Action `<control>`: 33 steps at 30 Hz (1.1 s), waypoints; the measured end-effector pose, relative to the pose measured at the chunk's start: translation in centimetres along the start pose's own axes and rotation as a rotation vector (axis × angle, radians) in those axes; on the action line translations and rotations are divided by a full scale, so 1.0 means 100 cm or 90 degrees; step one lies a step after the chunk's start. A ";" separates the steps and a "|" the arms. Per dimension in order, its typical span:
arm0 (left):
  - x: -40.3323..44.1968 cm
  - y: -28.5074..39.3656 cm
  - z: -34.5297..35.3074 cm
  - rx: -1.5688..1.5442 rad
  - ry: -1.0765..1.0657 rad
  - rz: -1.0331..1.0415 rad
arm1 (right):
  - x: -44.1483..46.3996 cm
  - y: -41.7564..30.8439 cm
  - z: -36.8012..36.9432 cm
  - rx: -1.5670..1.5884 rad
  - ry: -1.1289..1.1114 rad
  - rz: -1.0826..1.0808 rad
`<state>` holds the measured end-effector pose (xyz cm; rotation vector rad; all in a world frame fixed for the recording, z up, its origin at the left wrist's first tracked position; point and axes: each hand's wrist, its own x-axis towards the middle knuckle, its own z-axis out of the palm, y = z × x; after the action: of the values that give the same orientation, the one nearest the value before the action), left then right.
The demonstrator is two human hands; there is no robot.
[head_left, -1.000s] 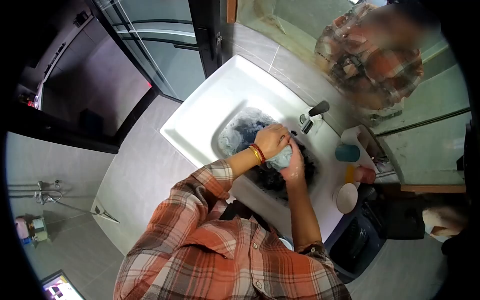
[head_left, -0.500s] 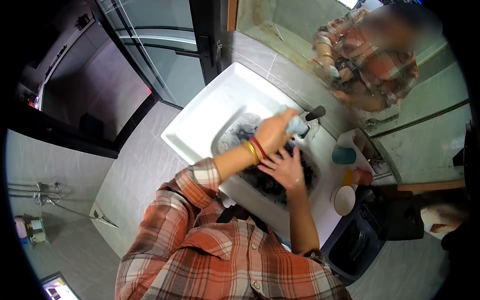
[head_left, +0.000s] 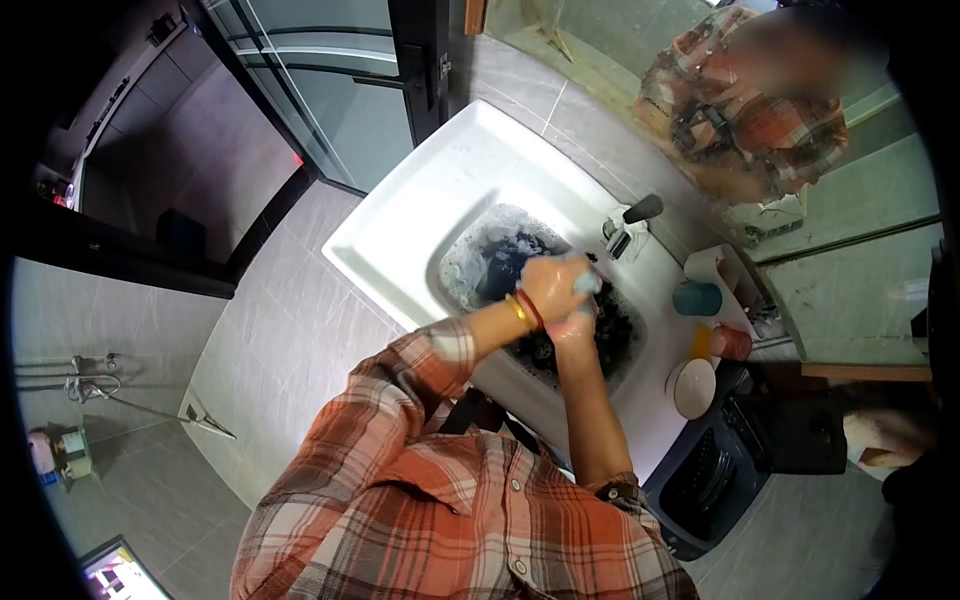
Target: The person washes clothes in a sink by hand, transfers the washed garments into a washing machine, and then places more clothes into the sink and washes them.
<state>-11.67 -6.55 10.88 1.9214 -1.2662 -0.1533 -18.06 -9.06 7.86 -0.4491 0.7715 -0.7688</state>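
My left hand (head_left: 551, 289), with a red and a gold bracelet at its wrist, is closed on a small light blue cloth (head_left: 588, 283). The cloth looks soft and wet, but most of it is hidden in the fist. Just below and touching it is my right hand (head_left: 574, 326), wet and foamy, its fingers hidden behind the left. Both hands are over the basin of the white sink (head_left: 395, 240). Dark, sudsy water (head_left: 515, 258) fills the basin, and dark fabric seems to lie in it.
A tap (head_left: 630, 225) stands at the sink's back edge. A teal cup (head_left: 697, 298), a pinkish-red cup (head_left: 733, 343) and a white bowl (head_left: 692, 388) sit on the right side. Below is a dark bin (head_left: 700, 500). A mirror (head_left: 850, 200) hangs behind.
My left hand has come down from near the tap with the light blue cloth. The right hand, spread open before, now meets it over the water. The view has shifted slightly.
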 end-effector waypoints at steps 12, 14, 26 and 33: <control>-0.023 0.012 -0.034 -0.030 -0.037 0.130 | -0.003 -0.025 -0.021 0.092 -0.183 0.113; -0.030 0.012 -0.038 0.025 -0.089 0.112 | -0.007 -0.038 -0.026 0.075 -0.151 0.142; -0.021 -0.006 -0.017 -0.073 -0.094 0.091 | -0.013 -0.016 -0.064 0.098 0.006 0.229; -0.076 0.055 -0.002 -0.068 -0.185 0.293 | 0.016 -0.038 -0.079 0.274 -0.350 0.258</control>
<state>-19.22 -1.19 12.36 1.5074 -1.8214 -0.2623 -25.01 -13.44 4.42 -0.0925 0.1566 -0.3814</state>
